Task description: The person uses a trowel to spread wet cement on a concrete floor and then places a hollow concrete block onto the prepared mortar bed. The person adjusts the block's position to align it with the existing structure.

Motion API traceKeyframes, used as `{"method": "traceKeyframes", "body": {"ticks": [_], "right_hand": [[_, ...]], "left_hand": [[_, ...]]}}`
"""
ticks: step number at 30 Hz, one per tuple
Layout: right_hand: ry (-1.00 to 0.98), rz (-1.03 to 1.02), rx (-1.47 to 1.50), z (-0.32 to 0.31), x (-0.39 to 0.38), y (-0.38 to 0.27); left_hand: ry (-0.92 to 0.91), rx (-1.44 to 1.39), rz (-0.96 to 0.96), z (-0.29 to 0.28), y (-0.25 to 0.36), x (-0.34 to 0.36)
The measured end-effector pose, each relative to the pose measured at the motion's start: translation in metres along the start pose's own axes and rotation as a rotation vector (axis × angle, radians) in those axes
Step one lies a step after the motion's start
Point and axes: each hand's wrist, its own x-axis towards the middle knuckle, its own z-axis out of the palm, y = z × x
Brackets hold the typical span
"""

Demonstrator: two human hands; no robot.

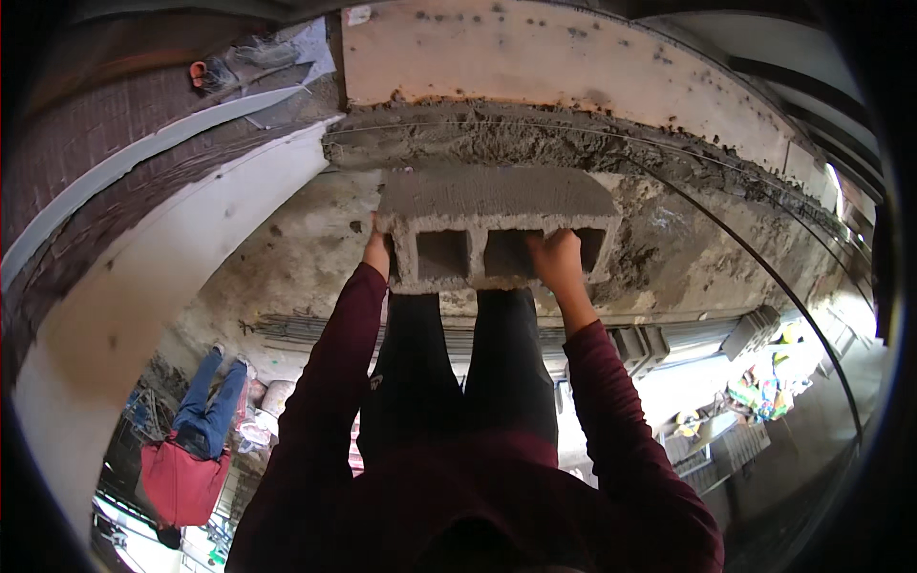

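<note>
A grey hollow concrete block (497, 196) is held up in front of my legs, its open cores turned toward me. My left hand (378, 250) grips the block's left end, and its fingers are partly hidden by that end. With my right hand (557, 256) I clasp the web between the middle and right cores, the fingers reaching inside. Beyond the block runs a strip of wet grey mortar (458, 138), rough on top. Whether the block touches the mortar cannot be seen.
A taut string (573, 136) runs along the mortar, before a pale board (535, 48). A wide plank (172, 248) slants on the left. A dark cable (755, 244) curves down the right side. Steel bars (296, 329) and more blocks (640, 349) lie behind my legs. Another person (196, 458) stands lower left.
</note>
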Motion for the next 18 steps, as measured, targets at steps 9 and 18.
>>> {"method": "traceKeyframes", "body": {"ticks": [9, 18], "right_hand": [[0.017, -0.009, -0.020, 0.058, 0.101, 0.028], [0.011, -0.011, -0.061, 0.075, 0.140, 0.024]], "left_hand": [[0.206, 1.191, 0.348, 0.023, 0.013, 0.059], [0.236, 1.051, 0.697, 0.018, 0.022, 0.109]]}}
